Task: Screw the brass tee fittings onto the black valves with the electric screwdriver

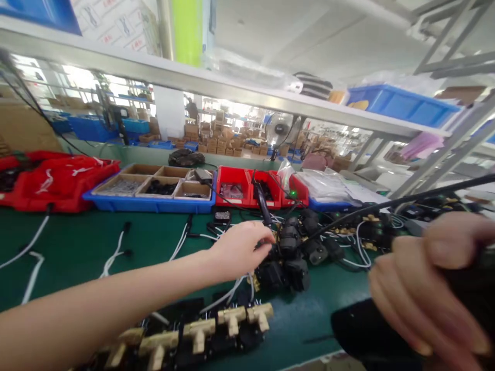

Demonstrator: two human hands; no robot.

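- The left hand point(242, 250) reaches in among the clustered black housings point(290, 239), fingers curled with a narrow gap to the thumb; whether it pinches anything I cannot tell
- The right hand point(429, 288) wraps round a dark object point(359, 324), too blurred to name, probably curled that way to steady it
- Brass fittings point(199, 332) sit in a row at the near side, pointing alike, perhaps for easy counting
- The divided blue tray point(154, 206) and red bins point(232, 203) line the back, presumably keeping small parts sorted within reach
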